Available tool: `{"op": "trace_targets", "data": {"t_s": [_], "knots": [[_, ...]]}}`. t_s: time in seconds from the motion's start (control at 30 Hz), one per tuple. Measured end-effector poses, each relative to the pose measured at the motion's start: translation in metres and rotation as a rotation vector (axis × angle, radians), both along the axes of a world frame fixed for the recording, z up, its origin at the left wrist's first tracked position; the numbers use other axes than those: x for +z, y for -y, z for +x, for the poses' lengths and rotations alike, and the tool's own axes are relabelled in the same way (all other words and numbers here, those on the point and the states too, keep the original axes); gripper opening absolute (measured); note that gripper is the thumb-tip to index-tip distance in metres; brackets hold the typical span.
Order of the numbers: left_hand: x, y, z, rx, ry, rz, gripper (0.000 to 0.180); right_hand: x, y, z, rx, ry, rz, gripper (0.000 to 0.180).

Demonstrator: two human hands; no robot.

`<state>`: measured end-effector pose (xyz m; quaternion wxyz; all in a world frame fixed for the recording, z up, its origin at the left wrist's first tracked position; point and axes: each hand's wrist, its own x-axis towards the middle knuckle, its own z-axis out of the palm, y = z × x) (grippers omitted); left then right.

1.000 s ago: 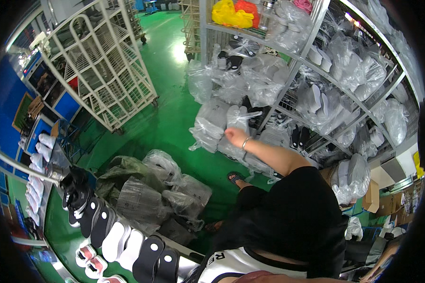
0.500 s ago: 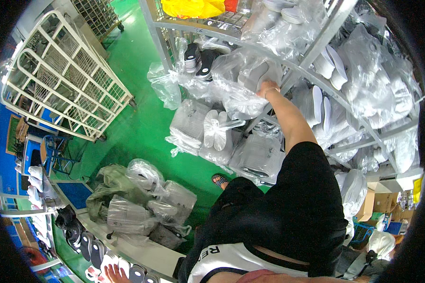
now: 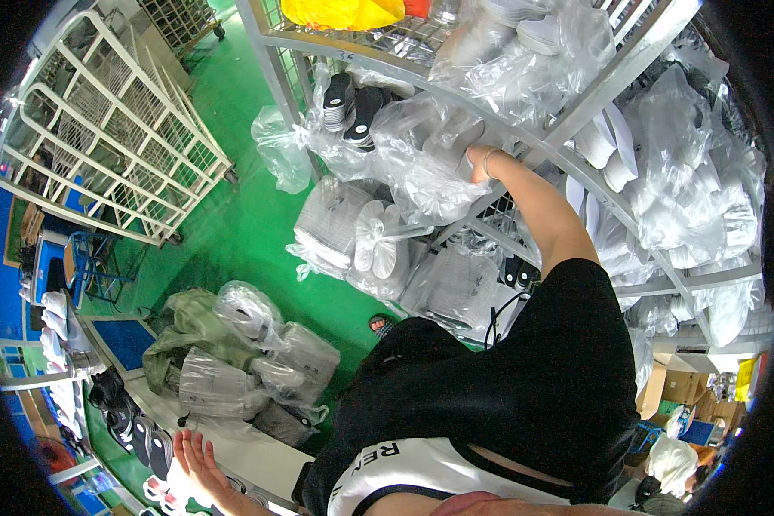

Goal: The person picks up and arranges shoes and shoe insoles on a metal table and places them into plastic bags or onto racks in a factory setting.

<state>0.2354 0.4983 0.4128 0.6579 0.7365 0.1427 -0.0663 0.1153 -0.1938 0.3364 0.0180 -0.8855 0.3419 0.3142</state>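
My right hand [image 3: 480, 163], with a thin band at the wrist, reaches to a clear plastic bag [image 3: 417, 185] on the metal rack. Grey sole-shaped pieces [image 3: 457, 133] show through the film beside it; the fingers are mostly hidden, so their grip is unclear. Left of that bag lie black sole-shaped pieces [image 3: 367, 116]. Low on the left, my left hand [image 3: 199, 464] is empty, its fingers stretched apart over the edge of a pale bench [image 3: 262, 460]. Dark soles [image 3: 150, 447] are lined up beside it.
Bagged soles [image 3: 331, 224] sit under the rack [image 3: 387, 69]. More bags [image 3: 301, 365] lie on the green floor [image 3: 232, 206] beside the bench. A white wire cage trolley [image 3: 112, 138] stands at the far left. Bagged white soles [image 3: 688, 189] fill the right shelves.
My right hand has shifted slightly and its fingers show less. My left hand has risen from the row of soles. The view has shifted a little.
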Motion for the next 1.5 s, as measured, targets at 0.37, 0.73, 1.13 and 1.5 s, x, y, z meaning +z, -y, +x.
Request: {"op": "trace_targets", "data": {"t_s": [0.37, 0.73, 1.13, 1.5], "knots": [[0.001, 0.049, -0.016, 0.041, 0.070, 0.219, 0.040, 0.080, -0.058, 0.017, 0.248, 0.333, -0.369, 0.033], [0.005, 0.180, -0.084, -0.496, 0.969, 0.509, 0.084, 0.229, -0.279, 0.006, 1.183, 0.620, -0.019, 0.056], [-0.026, -0.014, -0.096, -0.059, 0.589, 0.205, 0.082, 0.193, -0.562, 0.148, 1.371, 0.152, 1.246, 0.045], [-0.049, -0.154, -0.084, 0.864, 0.561, -0.994, 0.057, 0.055, -0.730, 0.132, 1.184, 0.106, 1.500, 0.099]]}}
